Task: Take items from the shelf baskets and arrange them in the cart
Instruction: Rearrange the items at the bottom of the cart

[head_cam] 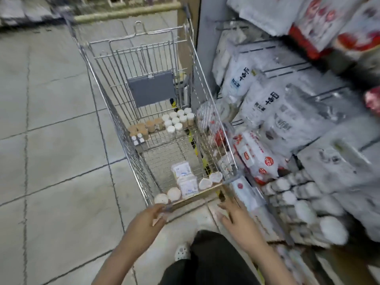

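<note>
Reach the empty, loose-fingered right hand (236, 220) right to the white-capped jars (304, 208) in the shelf basket. Steady the cart (197, 194) with the left hand (150, 219), grip unclear. Set jars beside the near round tubs (205, 183).

Black trousers (209, 262), white perforated clog (182, 251)

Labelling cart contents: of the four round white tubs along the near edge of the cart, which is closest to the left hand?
The leftmost round tub, at the cart's near-left corner, just above the left hand. The other three sit farther right along that edge.
</note>
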Demonstrator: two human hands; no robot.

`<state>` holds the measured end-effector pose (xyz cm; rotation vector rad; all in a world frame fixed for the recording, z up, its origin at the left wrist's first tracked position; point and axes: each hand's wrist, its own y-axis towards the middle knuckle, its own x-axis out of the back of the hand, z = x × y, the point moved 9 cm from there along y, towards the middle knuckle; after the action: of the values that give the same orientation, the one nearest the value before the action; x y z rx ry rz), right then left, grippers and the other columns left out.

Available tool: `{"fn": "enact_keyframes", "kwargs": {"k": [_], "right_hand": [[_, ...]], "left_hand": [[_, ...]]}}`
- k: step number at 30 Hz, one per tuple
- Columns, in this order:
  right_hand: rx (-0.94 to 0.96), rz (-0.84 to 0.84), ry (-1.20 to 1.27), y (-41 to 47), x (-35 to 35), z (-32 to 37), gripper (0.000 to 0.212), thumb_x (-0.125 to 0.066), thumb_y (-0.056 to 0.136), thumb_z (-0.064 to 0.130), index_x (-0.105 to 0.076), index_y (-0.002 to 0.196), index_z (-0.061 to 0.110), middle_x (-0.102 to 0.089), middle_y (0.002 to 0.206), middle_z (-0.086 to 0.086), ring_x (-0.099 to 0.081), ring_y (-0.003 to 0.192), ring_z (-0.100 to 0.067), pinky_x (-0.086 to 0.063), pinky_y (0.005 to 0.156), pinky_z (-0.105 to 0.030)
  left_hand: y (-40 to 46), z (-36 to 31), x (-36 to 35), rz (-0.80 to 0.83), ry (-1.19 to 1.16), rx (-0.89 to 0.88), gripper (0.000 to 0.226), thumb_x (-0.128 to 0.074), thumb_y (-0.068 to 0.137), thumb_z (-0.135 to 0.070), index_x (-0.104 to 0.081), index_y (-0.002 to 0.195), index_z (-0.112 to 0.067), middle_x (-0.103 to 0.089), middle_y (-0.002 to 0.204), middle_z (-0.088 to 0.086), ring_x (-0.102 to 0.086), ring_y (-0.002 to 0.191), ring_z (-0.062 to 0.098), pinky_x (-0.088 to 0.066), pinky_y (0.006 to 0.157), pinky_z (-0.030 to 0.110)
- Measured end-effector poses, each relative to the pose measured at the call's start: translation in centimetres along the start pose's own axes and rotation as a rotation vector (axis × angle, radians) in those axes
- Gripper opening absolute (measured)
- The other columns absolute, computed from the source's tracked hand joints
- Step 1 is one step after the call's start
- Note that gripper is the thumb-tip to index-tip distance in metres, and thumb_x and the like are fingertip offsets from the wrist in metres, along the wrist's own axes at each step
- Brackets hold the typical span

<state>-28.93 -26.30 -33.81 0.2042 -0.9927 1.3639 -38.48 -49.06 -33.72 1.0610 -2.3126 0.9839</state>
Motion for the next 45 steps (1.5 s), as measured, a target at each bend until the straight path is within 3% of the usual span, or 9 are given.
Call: {"fn": "enact_keyframes", "kwargs": {"k": [4, 12, 16, 18, 28, 31, 35, 40, 45], "right_hand": [[-0.1, -0.054, 0.108, -6.3, 1.4, -2.0, 0.032, -0.052, 0.097, 0.029, -0.057, 0.128, 0.02, -0.06, 0.127, 0.008, -0.054, 0.118, -0.01, -0.04, 0.097, -0.021], [-0.204, -0.216, 0.2, -16.7, 5.5, -5.5, 0.031, -0.051, 0.096, 0.037, -0.056, 0.126, 0.03, -0.057, 0.122, 0.018, -0.053, 0.113, -0.003, -0.042, 0.092, -0.021], [-0.281, -0.376, 0.245, -25.3, 8.4, -9.1, 0.022, -0.049, 0.096, 0.041, -0.054, 0.117, 0.043, -0.051, 0.107, 0.029, -0.05, 0.093, 0.01, -0.038, 0.073, -0.007], [-0.314, -0.462, 0.281, -30.6, 9.6, -11.5, 0.016, -0.049, 0.096, 0.04, -0.051, 0.107, 0.052, -0.049, 0.1, 0.036, -0.051, 0.091, 0.012, -0.039, 0.069, -0.005], [-0.671, -0.731, 0.415, -58.1, 9.4, -25.0, 0.022, -0.05, 0.097, 0.042, -0.049, 0.118, 0.042, -0.049, 0.111, 0.029, -0.049, 0.103, 0.006, -0.043, 0.085, -0.013], [-0.71, -0.814, 0.455, -63.8, 9.1, -26.5, 0.017, -0.053, 0.096, 0.035, -0.051, 0.112, 0.042, -0.054, 0.108, 0.026, -0.053, 0.102, 0.004, -0.043, 0.077, -0.007], [-0.737, -0.899, 0.478, -68.5, 10.1, -27.4, 0.019, -0.052, 0.097, 0.034, -0.054, 0.115, 0.038, -0.055, 0.112, 0.024, -0.053, 0.103, 0.002, -0.041, 0.078, -0.01], [-0.679, -1.037, 0.414, -71.3, 14.1, -27.3, 0.016, -0.051, 0.096, 0.034, -0.051, 0.11, 0.044, -0.051, 0.111, 0.03, -0.046, 0.097, 0.017, -0.038, 0.075, -0.001], [-0.609, -1.154, 0.334, -72.1, 19.6, -27.9, 0.018, -0.051, 0.096, 0.036, -0.05, 0.11, 0.047, -0.049, 0.111, 0.036, -0.043, 0.1, 0.024, -0.035, 0.076, 0.002]], "left_hand": [[-3.9, -1.8, 1.5, -0.002, -0.057, -0.021, 0.036, -0.061, 0.091, -0.016, -0.051, 0.097, -0.051, -0.063, 0.099, -0.023, -0.059, 0.09, -0.005, -0.04, 0.073, 0.004], [-7.2, -9.0, 0.6, -0.007, -0.079, -0.128, 0.022, -0.062, 0.09, -0.007, -0.06, 0.106, -0.022, -0.068, 0.099, -0.004, -0.063, 0.096, 0.012, -0.039, 0.074, 0.009], [-9.3, -16.8, -4.6, 0.072, 0.053, -0.297, 0.019, -0.06, 0.092, -0.018, -0.059, 0.107, -0.029, -0.062, 0.1, -0.01, -0.06, 0.087, 0.01, -0.04, 0.064, 0.013], [-11.2, -20.6, -8.5, 0.137, 0.07, -0.375, 0.02, -0.06, 0.092, -0.017, -0.06, 0.11, -0.025, -0.064, 0.106, -0.008, -0.06, 0.095, 0.013, -0.043, 0.077, 0.023], [-28.1, -33.1, -31.2, 0.563, 0.098, -0.613, 0.024, -0.054, 0.096, -0.024, -0.052, 0.118, -0.035, -0.056, 0.113, -0.017, -0.053, 0.106, 0.0, -0.041, 0.084, 0.017], [-32.3, -35.4, -35.0, 0.66, 0.13, -0.679, 0.024, -0.052, 0.096, -0.03, -0.05, 0.119, -0.038, -0.054, 0.114, -0.022, -0.05, 0.105, -0.005, -0.042, 0.086, 0.015], [-35.8, -38.4, -37.7, 0.731, 0.135, -0.751, 0.025, -0.054, 0.095, -0.029, -0.051, 0.118, -0.041, -0.055, 0.114, -0.028, -0.051, 0.107, -0.01, -0.044, 0.093, 0.016], [-38.2, -43.9, -39.3, 0.762, 0.123, -0.907, 0.022, -0.056, 0.094, -0.029, -0.055, 0.109, -0.045, -0.062, 0.107, -0.028, -0.053, 0.1, -0.019, -0.045, 0.08, 0.006], [-39.9, -51.6, -40.5, 0.797, 0.01, -1.038, 0.024, -0.059, 0.092, -0.019, -0.062, 0.105, -0.039, -0.068, 0.103, -0.022, -0.062, 0.094, -0.006, -0.046, 0.075, 0.006]]}}
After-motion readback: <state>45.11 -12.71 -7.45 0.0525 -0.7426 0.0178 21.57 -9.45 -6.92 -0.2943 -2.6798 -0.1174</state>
